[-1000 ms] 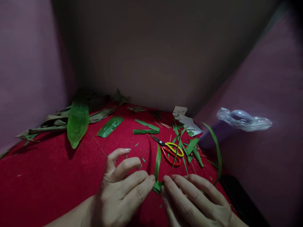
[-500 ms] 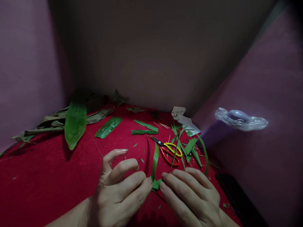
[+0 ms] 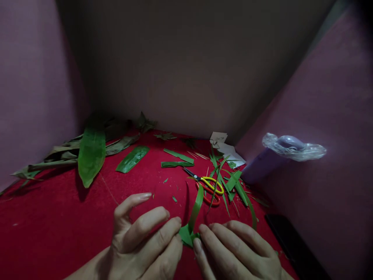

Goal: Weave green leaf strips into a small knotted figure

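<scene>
Between my hands is a folded green leaf strip point(image 3: 186, 235), with one long end curving upward from the fold. My left hand point(image 3: 145, 241) pinches its left side between thumb and index finger, the other fingers raised and bent. On the right side, my right hand point(image 3: 233, 249) pinches the same strip at its fold, fingers closed together. Just beyond the hands lie scissors point(image 3: 205, 184) with one yellow and one red handle loop, partly covered by thin leaf strips. Two cut leaf pieces point(image 3: 177, 164) rest past the scissors.
Red cloth point(image 3: 58, 217) covers the surface. Large leaves point(image 3: 91, 155) lie at the left, with a broad cut piece point(image 3: 132, 158) nearby. Leaf scraps point(image 3: 233, 181), thin sticks and white paper point(image 3: 231, 151) are at the right. A purple object with clear plastic point(image 3: 294, 146) and a black slab point(image 3: 291, 241) stand farther right.
Both hands have moved slightly down. The folded leaf strip has turned, showing more of its flat green side, and its upright end now leans further right.
</scene>
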`<act>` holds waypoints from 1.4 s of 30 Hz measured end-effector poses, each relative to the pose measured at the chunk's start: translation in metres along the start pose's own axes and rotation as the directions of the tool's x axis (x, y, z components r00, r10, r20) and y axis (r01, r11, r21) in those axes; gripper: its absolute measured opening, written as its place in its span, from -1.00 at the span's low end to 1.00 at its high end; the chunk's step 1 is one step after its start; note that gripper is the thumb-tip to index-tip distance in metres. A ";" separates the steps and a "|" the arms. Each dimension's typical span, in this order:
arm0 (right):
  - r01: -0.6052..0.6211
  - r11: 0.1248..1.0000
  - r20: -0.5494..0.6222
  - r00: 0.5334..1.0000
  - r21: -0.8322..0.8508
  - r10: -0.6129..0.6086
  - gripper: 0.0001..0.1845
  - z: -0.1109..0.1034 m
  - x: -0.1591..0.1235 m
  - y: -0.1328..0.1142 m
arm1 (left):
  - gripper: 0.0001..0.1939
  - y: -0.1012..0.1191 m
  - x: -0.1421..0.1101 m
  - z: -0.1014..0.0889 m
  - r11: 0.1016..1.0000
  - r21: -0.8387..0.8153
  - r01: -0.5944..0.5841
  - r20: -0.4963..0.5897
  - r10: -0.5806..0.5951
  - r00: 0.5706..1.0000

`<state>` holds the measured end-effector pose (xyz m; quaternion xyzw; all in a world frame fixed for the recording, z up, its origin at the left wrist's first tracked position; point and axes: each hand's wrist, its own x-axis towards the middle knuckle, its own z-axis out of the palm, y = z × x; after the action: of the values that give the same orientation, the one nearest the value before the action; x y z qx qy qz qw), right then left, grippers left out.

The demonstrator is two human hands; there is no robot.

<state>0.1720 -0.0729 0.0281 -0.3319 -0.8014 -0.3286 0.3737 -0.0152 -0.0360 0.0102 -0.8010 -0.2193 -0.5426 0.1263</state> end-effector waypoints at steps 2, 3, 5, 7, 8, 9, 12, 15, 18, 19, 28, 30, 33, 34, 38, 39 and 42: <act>0.040 0.999 0.014 0.999 -0.012 -0.039 -0.92 -0.001 0.000 0.000 | -0.69 0.001 0.000 0.001 1.000 0.013 -0.009 -0.037 0.009 0.999; 0.053 0.998 0.020 0.998 -0.015 -0.053 -0.93 -0.002 0.000 0.000 | -0.68 0.001 0.001 0.001 1.000 0.022 -0.016 -0.057 0.017 0.998; 0.074 0.997 0.031 0.997 -0.020 -0.074 -0.93 -0.004 0.000 0.001 | -0.65 0.001 0.001 0.001 0.999 0.045 -0.021 -0.076 0.024 0.997; 0.061 0.998 0.019 0.998 -0.027 -0.061 -0.91 -0.005 0.001 0.001 | -0.65 0.001 0.001 0.000 0.997 0.063 -0.034 -0.049 0.037 0.998; 0.058 0.998 0.018 0.998 -0.029 -0.058 -0.90 -0.004 0.002 0.000 | -0.66 0.001 0.000 -0.001 0.997 0.066 -0.043 -0.027 0.045 0.999; 0.057 0.998 0.022 0.998 -0.028 -0.056 -0.90 -0.004 0.002 -0.001 | -0.66 0.001 0.000 -0.002 0.997 0.066 -0.046 -0.010 0.046 0.999; 0.017 1.000 -0.001 1.000 -0.013 -0.017 -0.92 -0.002 0.000 -0.003 | -0.66 0.001 -0.002 -0.003 0.997 0.063 -0.044 0.026 0.042 0.999; 0.013 1.000 0.002 1.000 0.004 -0.013 -0.92 -0.004 -0.001 0.000 | -0.64 0.000 -0.003 -0.003 0.998 0.051 -0.040 0.047 0.038 0.998; 0.094 0.994 0.132 0.986 0.061 -0.101 -0.83 -0.010 0.004 0.008 | -0.65 -0.001 -0.002 -0.003 0.999 0.025 -0.046 0.053 0.045 0.998; 0.081 0.992 0.157 0.983 0.100 -0.097 -0.80 -0.011 0.007 0.010 | -0.65 -0.001 -0.002 -0.003 0.999 0.021 -0.041 0.057 0.040 0.998; -0.039 0.951 0.243 0.969 0.306 -0.039 -0.73 -0.010 0.029 0.017 | -0.68 0.001 -0.002 -0.004 0.999 -0.006 -0.035 0.089 0.035 0.995; 0.045 0.962 0.276 0.953 0.269 -0.122 -0.71 -0.012 0.030 0.019 | -0.69 0.001 -0.003 -0.004 0.999 -0.025 -0.035 0.105 0.037 0.994; 0.172 0.968 0.273 0.937 0.183 -0.219 -0.72 -0.016 0.027 0.022 | -0.71 0.000 -0.004 -0.005 0.997 -0.053 -0.049 0.101 0.054 0.993; 0.202 0.966 0.272 0.932 0.160 -0.240 -0.71 -0.016 0.026 0.022 | -0.71 0.001 -0.004 -0.005 0.997 -0.058 -0.052 0.101 0.058 0.993; 0.286 0.951 0.257 0.917 0.116 -0.306 -0.69 -0.015 0.019 0.022 | -0.70 0.002 -0.002 -0.006 0.997 -0.066 -0.046 0.122 0.054 0.991; 0.302 0.948 0.248 0.915 0.104 -0.319 -0.71 -0.014 0.018 0.022 | -0.71 0.002 -0.001 -0.006 0.997 -0.064 -0.039 0.108 0.045 0.993; 0.337 0.939 0.240 0.908 0.068 -0.343 -0.74 -0.012 0.014 0.022 | -0.69 0.001 0.001 -0.006 0.998 -0.040 -0.039 0.086 0.042 0.995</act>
<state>0.1865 -0.0661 0.0519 -0.2210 -0.8913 -0.3346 0.2118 -0.0192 -0.0392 0.0132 -0.8303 -0.1980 -0.5088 0.1123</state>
